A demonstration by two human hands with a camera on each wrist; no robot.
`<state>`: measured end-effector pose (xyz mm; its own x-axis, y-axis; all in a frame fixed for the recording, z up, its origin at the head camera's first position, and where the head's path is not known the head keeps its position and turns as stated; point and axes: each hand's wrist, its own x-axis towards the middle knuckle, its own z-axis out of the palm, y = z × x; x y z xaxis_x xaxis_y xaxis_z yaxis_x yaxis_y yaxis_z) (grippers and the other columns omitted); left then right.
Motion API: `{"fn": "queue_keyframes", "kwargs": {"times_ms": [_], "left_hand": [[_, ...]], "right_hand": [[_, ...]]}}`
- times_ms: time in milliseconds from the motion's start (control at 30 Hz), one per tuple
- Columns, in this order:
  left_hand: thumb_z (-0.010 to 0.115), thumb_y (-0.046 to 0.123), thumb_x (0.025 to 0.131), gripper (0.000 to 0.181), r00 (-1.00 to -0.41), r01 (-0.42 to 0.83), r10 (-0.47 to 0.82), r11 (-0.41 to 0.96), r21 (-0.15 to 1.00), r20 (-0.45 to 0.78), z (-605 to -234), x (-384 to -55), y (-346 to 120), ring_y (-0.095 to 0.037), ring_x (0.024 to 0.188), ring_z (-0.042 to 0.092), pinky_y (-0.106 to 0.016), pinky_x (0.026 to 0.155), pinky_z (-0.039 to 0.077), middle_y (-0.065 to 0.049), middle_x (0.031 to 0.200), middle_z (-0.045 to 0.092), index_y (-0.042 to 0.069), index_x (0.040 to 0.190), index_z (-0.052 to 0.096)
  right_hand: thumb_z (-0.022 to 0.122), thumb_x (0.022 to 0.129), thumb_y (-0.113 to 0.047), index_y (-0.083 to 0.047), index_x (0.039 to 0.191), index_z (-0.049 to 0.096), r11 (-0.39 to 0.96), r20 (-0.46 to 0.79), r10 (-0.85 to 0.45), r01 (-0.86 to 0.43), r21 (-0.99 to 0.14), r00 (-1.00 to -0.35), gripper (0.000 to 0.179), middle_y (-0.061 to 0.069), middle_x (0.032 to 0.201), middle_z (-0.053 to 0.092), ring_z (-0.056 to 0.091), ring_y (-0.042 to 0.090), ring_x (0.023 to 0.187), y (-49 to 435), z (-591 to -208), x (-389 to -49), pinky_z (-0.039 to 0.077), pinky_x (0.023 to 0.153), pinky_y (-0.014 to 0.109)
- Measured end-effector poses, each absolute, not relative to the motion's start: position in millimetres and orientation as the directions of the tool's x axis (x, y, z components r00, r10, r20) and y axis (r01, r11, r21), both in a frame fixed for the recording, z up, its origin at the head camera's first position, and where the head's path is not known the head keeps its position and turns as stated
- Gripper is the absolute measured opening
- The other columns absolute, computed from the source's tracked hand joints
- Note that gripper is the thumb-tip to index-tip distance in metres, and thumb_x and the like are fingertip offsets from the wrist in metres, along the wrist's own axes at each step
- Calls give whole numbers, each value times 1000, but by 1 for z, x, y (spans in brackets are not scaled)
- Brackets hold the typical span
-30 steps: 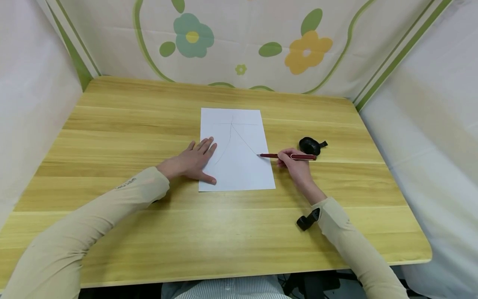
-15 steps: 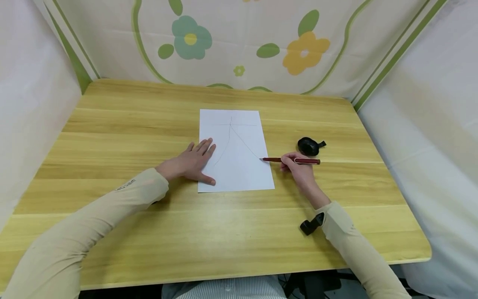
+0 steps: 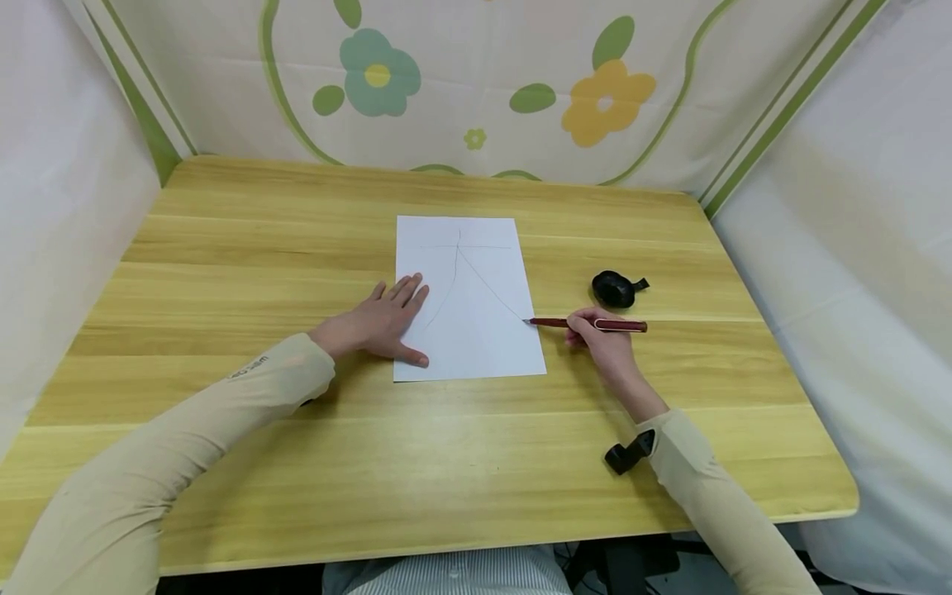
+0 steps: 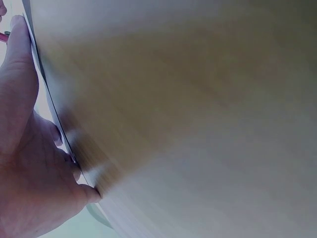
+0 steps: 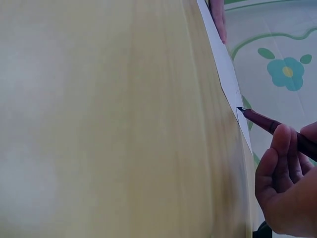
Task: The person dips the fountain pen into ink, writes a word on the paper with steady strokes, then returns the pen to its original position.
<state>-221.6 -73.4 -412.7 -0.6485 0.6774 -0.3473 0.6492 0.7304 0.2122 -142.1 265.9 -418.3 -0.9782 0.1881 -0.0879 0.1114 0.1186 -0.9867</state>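
Observation:
A white sheet of paper [image 3: 483, 347] lies on the wooden table, marked with thin lines: a short horizontal one near its top, a vertical stroke, a curve running down left and a diagonal running down right. My left hand [image 3: 383, 321] rests flat with spread fingers on the sheet's left edge. In my right hand [image 3: 604, 343] I hold a dark red fountain pen [image 3: 550, 322]. Its nib meets the end of the diagonal near the paper's right edge. The right wrist view shows the pen [image 5: 260, 120] pinched between fingers and thumb, its metal nib at the paper [image 5: 225, 74].
A small round black object [image 3: 613, 289] with a short tab, its kind unclear, lies just beyond my right hand. The wooden table [image 3: 260, 207] meets a flowered curtain [image 3: 483, 83] at the back, and white cloth hangs at both sides.
My right hand has moved right and toward me with the pen, and the diagonal line has grown longer to near the sheet's right edge. The left hand stays on the paper.

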Motion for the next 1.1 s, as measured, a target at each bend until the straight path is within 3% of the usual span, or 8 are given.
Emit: {"fn": "queue_keyframes", "kwargs": {"times_ms": [267, 500, 733, 1100], "left_hand": [[60, 68, 77, 118, -648, 645, 674, 733, 215, -354, -413, -222, -74, -36, 147, -7, -61, 114, 3, -21, 158, -13, 0, 151, -1], [60, 68, 77, 117, -643, 651, 682, 726, 221, -348, -413, -221, -74, -37, 147, -7, -61, 114, 3, -22, 158, -12, 0, 151, -1], [60, 68, 77, 117, -645, 651, 682, 726, 219, -343, -412, -221, -74, -37, 147, -7, -61, 114, 3, -22, 157, -12, -1, 151, -1], [59, 69, 77, 118, -645, 654, 682, 726, 213, -345, -413, -223, -74, -37, 147, -7, -61, 114, 3, -22, 158, -12, -1, 151, -1]], "right_hand": [[58, 92, -10, 13, 98, 57, 168, -90, 174, 119, -979, -981, 24, -7, 65, 64, 63, 4, 59, 270, -418, -139, 54, 61, 19], [58, 92, -9, 0, 86, 61, 134, -84, 173, 107, -985, -981, 10, -4, 66, 64, 62, 6, 59, 273, -419, -134, 54, 60, 20], [57, 93, -8, 16, 96, 55, 109, -71, 150, 88, -990, -986, 24, -3, 65, 64, 62, 7, 59, 275, -417, -132, 54, 60, 20], [58, 92, -6, -3, 84, 63, 79, -75, 158, 89, -993, -985, 10, -2, 65, 65, 62, 7, 58, 276, -415, -131, 54, 60, 21]]}}
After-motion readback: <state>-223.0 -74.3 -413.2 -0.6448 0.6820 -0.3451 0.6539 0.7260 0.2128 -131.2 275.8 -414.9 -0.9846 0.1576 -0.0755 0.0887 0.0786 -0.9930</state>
